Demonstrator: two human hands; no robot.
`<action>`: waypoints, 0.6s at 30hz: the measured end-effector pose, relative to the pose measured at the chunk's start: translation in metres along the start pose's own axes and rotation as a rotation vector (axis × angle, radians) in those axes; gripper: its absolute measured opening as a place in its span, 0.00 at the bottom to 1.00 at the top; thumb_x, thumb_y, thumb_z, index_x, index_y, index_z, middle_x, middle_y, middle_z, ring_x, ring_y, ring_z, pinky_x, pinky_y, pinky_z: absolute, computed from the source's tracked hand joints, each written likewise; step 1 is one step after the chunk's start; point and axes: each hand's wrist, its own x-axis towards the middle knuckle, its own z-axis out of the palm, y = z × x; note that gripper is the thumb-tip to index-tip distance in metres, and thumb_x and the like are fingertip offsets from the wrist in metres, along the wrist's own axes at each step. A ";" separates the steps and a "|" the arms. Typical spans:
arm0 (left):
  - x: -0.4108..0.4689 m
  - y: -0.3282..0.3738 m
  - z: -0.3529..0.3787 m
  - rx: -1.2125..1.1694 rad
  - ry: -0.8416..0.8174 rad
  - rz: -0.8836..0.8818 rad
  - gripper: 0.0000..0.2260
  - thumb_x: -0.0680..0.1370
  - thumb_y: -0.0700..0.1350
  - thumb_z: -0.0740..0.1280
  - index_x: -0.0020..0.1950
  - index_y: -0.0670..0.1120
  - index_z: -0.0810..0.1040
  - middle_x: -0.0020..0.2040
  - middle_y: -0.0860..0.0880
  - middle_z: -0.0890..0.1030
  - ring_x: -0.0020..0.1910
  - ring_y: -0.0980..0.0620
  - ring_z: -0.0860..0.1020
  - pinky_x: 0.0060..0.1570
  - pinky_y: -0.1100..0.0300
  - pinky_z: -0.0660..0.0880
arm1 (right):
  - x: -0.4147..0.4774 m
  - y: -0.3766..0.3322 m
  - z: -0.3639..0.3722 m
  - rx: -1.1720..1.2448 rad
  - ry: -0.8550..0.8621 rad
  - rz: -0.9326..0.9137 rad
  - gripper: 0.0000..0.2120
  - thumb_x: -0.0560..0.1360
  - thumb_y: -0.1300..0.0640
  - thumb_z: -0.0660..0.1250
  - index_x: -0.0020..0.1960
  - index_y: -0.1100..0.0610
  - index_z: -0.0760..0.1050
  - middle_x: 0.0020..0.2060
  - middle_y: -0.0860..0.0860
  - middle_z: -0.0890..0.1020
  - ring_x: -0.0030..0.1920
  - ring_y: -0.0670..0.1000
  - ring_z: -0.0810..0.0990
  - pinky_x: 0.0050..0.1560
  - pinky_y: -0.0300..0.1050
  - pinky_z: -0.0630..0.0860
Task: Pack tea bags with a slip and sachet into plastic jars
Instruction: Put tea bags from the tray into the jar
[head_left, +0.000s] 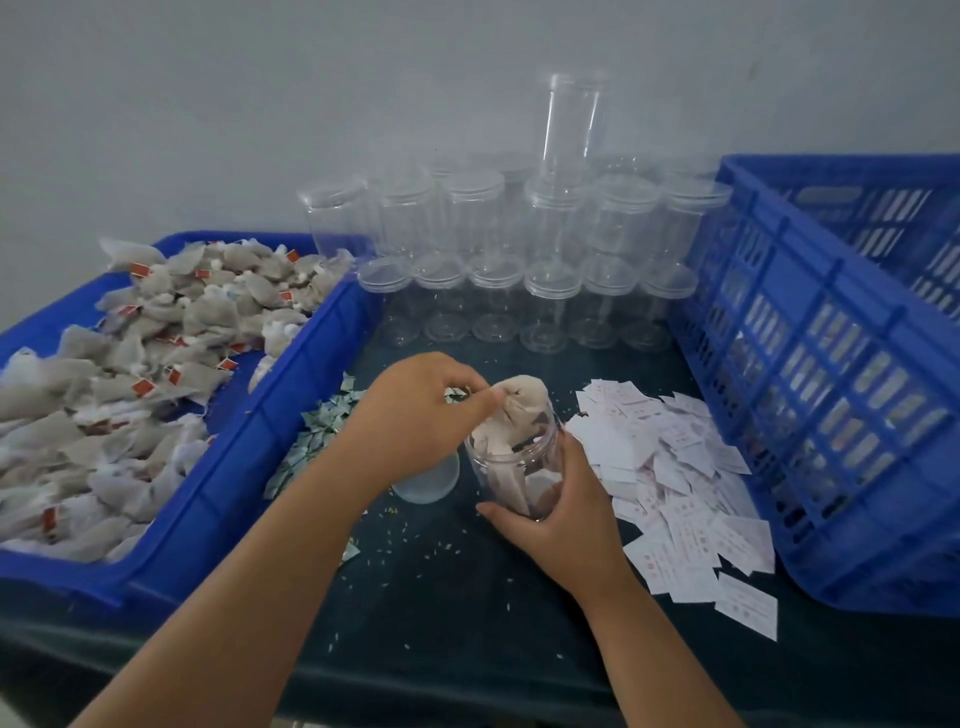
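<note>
A clear plastic jar stands tilted on the dark table, partly filled with beige tea bags. My right hand grips its lower side. My left hand pinches a tea bag at the jar's mouth, half in and half out. The jar's lid lies just left of the jar, partly hidden under my left wrist. A pile of white slips lies to the right, and small greenish sachets lie to the left.
A blue tray heaped with tea bags fills the left side. Rows of stacked empty lidded jars stand at the back against the wall. A tall blue slatted crate stands at the right. Loose crumbs dot the table.
</note>
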 end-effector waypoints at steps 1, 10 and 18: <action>0.000 -0.001 -0.001 0.008 0.009 0.006 0.09 0.81 0.60 0.68 0.47 0.60 0.86 0.42 0.62 0.83 0.40 0.60 0.79 0.40 0.62 0.74 | 0.000 0.000 0.000 0.008 0.003 0.002 0.41 0.61 0.32 0.83 0.69 0.34 0.67 0.62 0.33 0.80 0.60 0.39 0.82 0.54 0.40 0.81; -0.003 -0.002 -0.002 0.168 -0.059 0.000 0.09 0.74 0.63 0.75 0.42 0.58 0.84 0.37 0.58 0.82 0.36 0.60 0.78 0.37 0.60 0.74 | -0.001 -0.001 -0.001 0.032 -0.003 -0.026 0.39 0.63 0.34 0.84 0.67 0.30 0.67 0.61 0.34 0.81 0.57 0.41 0.83 0.49 0.34 0.81; -0.002 0.008 0.006 0.344 -0.334 0.106 0.08 0.83 0.53 0.67 0.54 0.59 0.87 0.49 0.60 0.84 0.47 0.60 0.80 0.46 0.60 0.75 | -0.003 -0.001 0.000 -0.017 -0.075 -0.089 0.41 0.63 0.33 0.83 0.71 0.39 0.69 0.60 0.38 0.81 0.58 0.45 0.83 0.52 0.48 0.84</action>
